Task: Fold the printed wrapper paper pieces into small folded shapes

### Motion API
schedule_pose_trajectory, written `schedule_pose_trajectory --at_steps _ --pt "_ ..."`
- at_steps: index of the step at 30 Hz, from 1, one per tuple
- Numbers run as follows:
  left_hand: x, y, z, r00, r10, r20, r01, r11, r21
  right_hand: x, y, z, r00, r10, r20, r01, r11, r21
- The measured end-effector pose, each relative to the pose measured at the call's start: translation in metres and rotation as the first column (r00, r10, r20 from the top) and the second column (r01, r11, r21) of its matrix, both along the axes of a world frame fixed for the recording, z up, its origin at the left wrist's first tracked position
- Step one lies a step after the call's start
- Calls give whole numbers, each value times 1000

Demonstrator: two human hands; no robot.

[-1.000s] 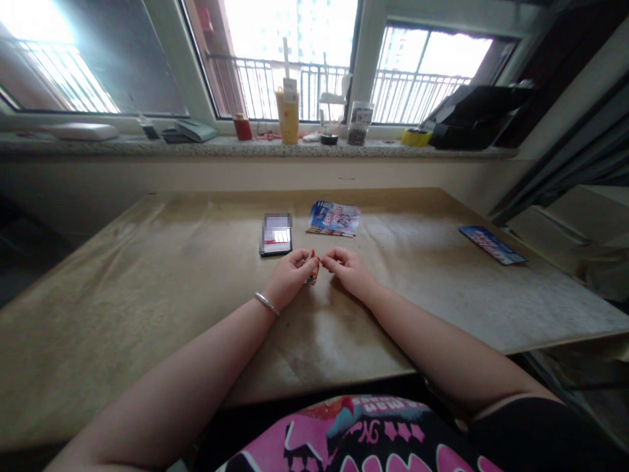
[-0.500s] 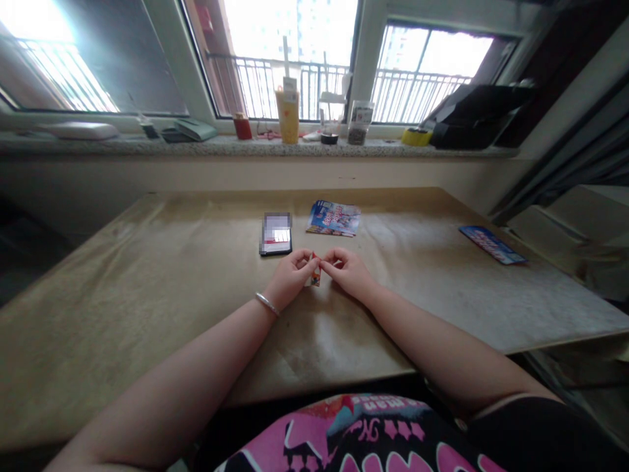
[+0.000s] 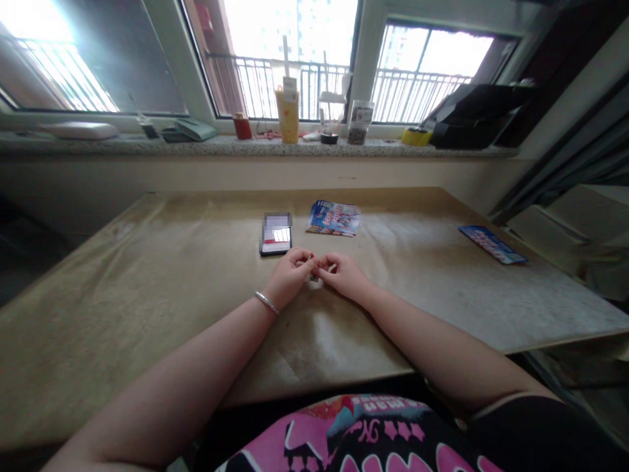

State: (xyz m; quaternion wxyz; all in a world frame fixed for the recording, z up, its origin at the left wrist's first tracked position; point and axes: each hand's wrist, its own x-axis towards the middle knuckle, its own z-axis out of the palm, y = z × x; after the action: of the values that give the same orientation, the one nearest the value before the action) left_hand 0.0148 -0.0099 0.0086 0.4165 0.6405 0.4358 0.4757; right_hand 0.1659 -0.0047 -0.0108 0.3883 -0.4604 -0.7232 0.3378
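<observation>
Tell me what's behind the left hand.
Beyond the left hand, a flat, dark-edged device lies on the table. The fingers mostly cover a small item; its hidden part can't be seen.

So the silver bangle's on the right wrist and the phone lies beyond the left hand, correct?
Not quite: the head view shows the silver bangle on the left wrist, not the right. The phone does lie beyond the left hand.

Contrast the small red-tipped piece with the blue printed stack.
The small red-tipped piece is held between the left hand and right hand; the blue printed stack lies on the table. The piece is mostly hidden; the stack is uncovered. The piece looks smaller than the stack. Both show some red.
</observation>
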Motion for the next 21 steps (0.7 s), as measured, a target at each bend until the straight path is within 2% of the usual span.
schedule_pose_trajectory --at_steps 5,7,10,13,16,21 --pt "-2 3 -3 995 -89 49 94 991 -94 1 -1 3 997 -39 71 33 997 76" --pt "-3 5 -4 994 -94 46 98 991 -89 2 -1 5 996 -62 68 56 995 85" --pt "-4 7 -3 995 -82 54 86 994 -70 5 1 4 997 -73 -2 73 996 55" --pt "-4 8 -3 985 -121 124 138 981 -138 7 5 3 994 -89 -70 91 996 17" --pt "-5 9 -6 979 -161 123 180 970 -165 9 7 1 988 -93 -122 92 996 -13" --pt "-6 12 -9 986 -119 120 137 979 -152 8 7 1 982 -44 -184 32 997 -69"
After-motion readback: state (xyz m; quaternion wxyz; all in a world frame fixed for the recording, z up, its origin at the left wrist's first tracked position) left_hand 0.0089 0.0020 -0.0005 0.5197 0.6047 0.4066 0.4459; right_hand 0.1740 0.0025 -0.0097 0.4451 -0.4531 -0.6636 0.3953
